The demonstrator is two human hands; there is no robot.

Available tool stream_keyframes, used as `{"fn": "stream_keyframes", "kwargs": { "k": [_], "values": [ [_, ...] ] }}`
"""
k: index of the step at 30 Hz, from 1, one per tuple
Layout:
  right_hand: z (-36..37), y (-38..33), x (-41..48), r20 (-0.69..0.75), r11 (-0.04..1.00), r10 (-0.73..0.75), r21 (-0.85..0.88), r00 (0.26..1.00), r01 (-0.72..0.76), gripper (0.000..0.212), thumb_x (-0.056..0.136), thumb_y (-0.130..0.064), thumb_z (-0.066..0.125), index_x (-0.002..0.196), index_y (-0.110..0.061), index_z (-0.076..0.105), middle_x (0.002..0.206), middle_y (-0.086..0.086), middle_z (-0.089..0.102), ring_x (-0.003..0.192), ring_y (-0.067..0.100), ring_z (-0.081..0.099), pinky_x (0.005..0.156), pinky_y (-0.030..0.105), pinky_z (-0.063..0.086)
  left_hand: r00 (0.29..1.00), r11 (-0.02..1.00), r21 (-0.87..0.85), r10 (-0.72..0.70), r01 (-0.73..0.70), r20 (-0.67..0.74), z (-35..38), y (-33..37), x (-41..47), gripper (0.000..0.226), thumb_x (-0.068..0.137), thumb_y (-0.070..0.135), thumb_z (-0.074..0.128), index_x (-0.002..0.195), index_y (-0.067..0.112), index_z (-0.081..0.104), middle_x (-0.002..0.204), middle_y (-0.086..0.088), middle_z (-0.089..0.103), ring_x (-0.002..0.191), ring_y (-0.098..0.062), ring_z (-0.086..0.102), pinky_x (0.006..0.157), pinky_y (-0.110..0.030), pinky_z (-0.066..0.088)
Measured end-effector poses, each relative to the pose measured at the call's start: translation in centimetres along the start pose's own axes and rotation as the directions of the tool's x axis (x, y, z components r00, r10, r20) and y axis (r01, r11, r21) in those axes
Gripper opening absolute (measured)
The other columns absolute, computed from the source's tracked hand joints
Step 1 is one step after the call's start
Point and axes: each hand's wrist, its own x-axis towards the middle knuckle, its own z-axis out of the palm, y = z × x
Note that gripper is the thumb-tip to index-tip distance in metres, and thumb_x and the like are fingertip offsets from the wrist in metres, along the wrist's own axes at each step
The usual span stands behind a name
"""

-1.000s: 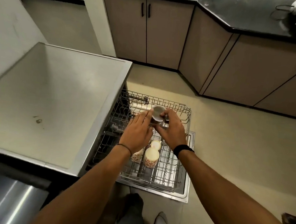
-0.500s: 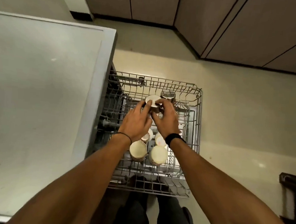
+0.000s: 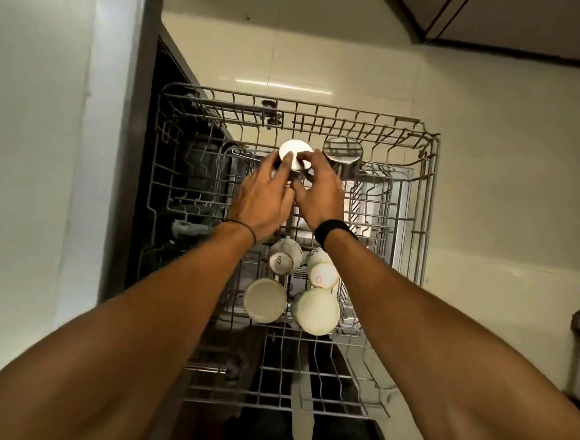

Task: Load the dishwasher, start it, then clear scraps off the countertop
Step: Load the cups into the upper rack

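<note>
Currently held: I see one steel cup (image 3: 295, 153), bottom up, over the far end of the dishwasher rack (image 3: 428, 195).
Left hand (image 3: 262, 197): fingers curled round the cup's left side, with one fingertip lying on the upturned base.
Right hand (image 3: 321, 191): grasping the same cup from the right, thumb tip on the base.
Second steel cup (image 3: 342, 156): just right of the held one, also bottom up, in the rack's far row. I cannot tell whether the two touch.
Ceramic cups (image 3: 316, 311): four, bottom up, in two pairs in the middle of the rack. They are nearer me than the hands, and the far pair sits just below the wrists.
Rack position: pulled out from the dishwasher body (image 3: 143, 141) on my left, over the pale floor (image 3: 506, 200).
Wrists: a thin dark cord (image 3: 243, 228) on the left, a broad black band (image 3: 334, 229) on the right.
Surface (image 3: 30, 133): a pale top above the dishwasher, filling the left edge of my view.
</note>
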Motion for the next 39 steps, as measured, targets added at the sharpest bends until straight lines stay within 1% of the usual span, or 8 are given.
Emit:
{"fn": "stream_keyframes", "kwargs": {
  "k": [4,6,10,16,24,28,36,39],
  "values": [
    [0.4,0.1,1.7,0.037,0.998,0.015,-0.067,0.999,-0.013,0.049,0.094,-0.005,0.062,0.141,-0.017,0.055,0.163,0.003,0.028,0.145,0.017,0.034,0.11,0.017,0.025,1.0,0.999,-0.036,-0.009,0.009,0.001,0.2,-0.5,1.7,0.058,0.1,0.021,0.042,0.157,0.013,0.032,0.158,-0.015,0.032,0.122,-0.035,0.055,0.103,-0.05,0.048],
    [0.6,0.3,2.3,0.067,0.997,0.013,-0.081,0.998,-0.008,0.049,0.095,-0.004,0.06,0.143,-0.014,0.053,0.163,0.003,0.027,0.145,0.018,0.034,0.107,0.013,0.022,1.0,0.999,-0.039,-0.015,0.016,0.021,0.4,-0.9,2.3,0.059,0.101,0.021,0.041,0.158,0.013,0.03,0.158,-0.014,0.032,0.121,-0.036,0.055,0.103,-0.052,0.047],
    [1.2,0.7,2.6,0.138,0.992,-0.014,-0.126,0.99,0.032,0.053,0.094,-0.002,0.058,0.145,-0.012,0.049,0.162,0.006,0.029,0.146,0.022,0.034,0.118,0.033,0.032,0.993,0.998,-0.049,-0.041,0.047,0.108,0.8,-1.6,2.8,0.059,0.103,0.027,0.034,0.16,0.016,0.024,0.162,-0.013,0.027,0.129,-0.037,0.051,0.108,-0.053,0.043],
    [0.7,-0.1,2.2,0.217,0.984,0.019,-0.175,0.976,0.019,0.067,0.094,-0.001,0.059,0.154,-0.021,0.036,0.165,0.002,0.022,0.148,0.021,0.03,0.115,0.033,0.032,0.976,0.993,-0.071,-0.082,0.098,0.202,0.0,-1.4,2.5,0.061,0.106,0.029,0.032,0.163,0.023,0.011,0.169,-0.01,0.01,0.142,-0.038,0.039,0.118,-0.052,0.032],
    [-4.0,-2.2,-1.2,0.223,0.983,0.041,-0.182,0.974,0.0,0.064,0.096,-0.006,0.057,0.154,-0.02,0.035,0.163,0.004,0.028,0.151,0.019,0.023,0.12,0.034,0.024,0.984,0.976,-0.169,-0.112,0.135,0.14,-2.2,2.2,-0.6,0.059,0.106,0.026,0.036,0.162,0.024,0.018,0.17,-0.005,0.008,0.139,-0.035,0.044,0.111,-0.048,0.041],
    [-7.1,-2.5,-2.8,0.207,0.989,0.037,-0.149,0.978,-0.006,0.058,0.098,-0.012,0.056,0.152,-0.021,0.038,0.157,0.004,0.04,0.145,0.02,0.035,0.118,0.045,0.034,0.981,0.939,-0.284,-0.173,0.192,0.091,-3.1,5.5,-2.3,0.057,0.107,0.025,0.034,0.162,0.025,0.021,0.17,-0.004,0.012,0.148,-0.03,0.032,0.117,-0.049,0.035],
    [-16.9,0.0,-6.4,0.225,0.999,0.018,-0.045,0.974,-0.008,0.043,0.105,-0.022,0.048,0.148,-0.02,0.043,0.146,0.005,0.053,0.13,0.02,0.052,0.106,0.035,0.044,0.954,0.782,-0.567,-0.3,0.26,0.024,-0.9,16.2,-8.0,0.052,0.108,0.026,0.033,0.16,0.027,0.026,0.168,-0.002,0.021,0.154,-0.017,0.018,0.125,-0.044,0.019],
    [-20.5,2.6,-6.4,0.265,1.0,0.015,-0.015,0.964,-0.012,0.042,0.106,-0.028,0.046,0.147,-0.021,0.045,0.147,0.002,0.052,0.13,0.017,0.052,0.101,0.025,0.039,0.927,0.715,-0.639,-0.375,0.284,-0.007,0.7,20.8,-9.0,0.051,0.108,0.024,0.033,0.159,0.024,0.03,0.165,0.0,0.028,0.151,-0.017,0.026,0.122,-0.035,0.022]
  ]
}}
